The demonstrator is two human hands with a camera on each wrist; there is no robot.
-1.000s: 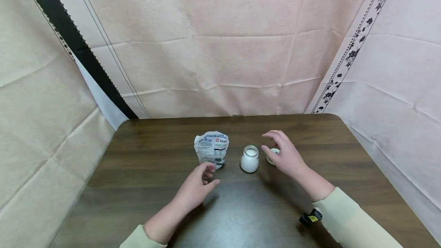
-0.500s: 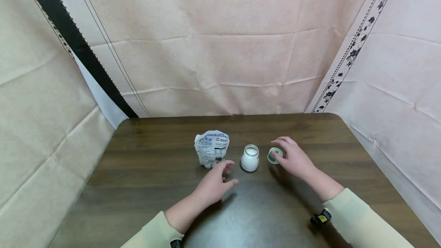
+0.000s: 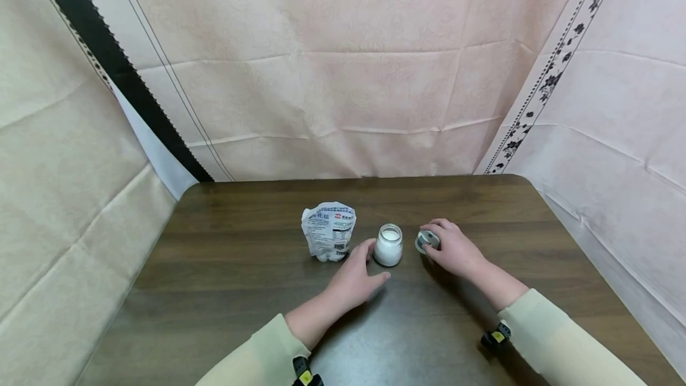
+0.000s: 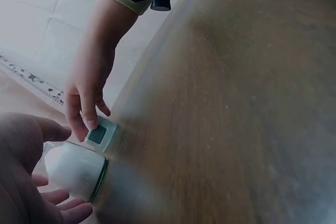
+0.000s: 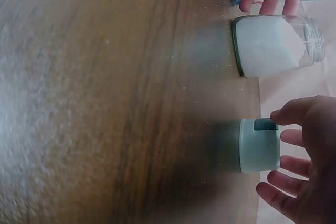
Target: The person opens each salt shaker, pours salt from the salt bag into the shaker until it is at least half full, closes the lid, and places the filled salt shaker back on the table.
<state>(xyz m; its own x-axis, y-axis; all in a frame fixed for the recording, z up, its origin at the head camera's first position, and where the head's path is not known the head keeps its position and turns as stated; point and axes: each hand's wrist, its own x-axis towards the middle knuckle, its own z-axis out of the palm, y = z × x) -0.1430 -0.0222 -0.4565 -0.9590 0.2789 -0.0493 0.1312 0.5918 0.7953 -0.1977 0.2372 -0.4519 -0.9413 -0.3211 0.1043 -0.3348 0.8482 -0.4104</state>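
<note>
A glass jar [image 3: 388, 246] filled with white powder stands uncapped on the table. My left hand [image 3: 355, 276] is at its left side, thumb and fingers spread, with fingertips close to the glass in the left wrist view. To the right of the jar sits a pale green lid [image 5: 260, 148] with a dark green patch at its edge. My right hand [image 3: 454, 251] reaches over this lid, thumb at the dark patch and the other fingers curled at the opposite side. A white printed bag [image 3: 328, 231] stands upright behind my left hand, left of the jar.
The brown wooden table [image 3: 241, 243] has rounded far corners. Pale cloth [image 3: 364, 76] hangs behind it and along both sides. Fine white grains dot the tabletop in the wrist views. A black wrist camera [image 3: 496, 337] sits at the right sleeve.
My left hand has moved right, from in front of the bag to the jar. My right hand has drawn back from beside the jar and closed in over the lid.
</note>
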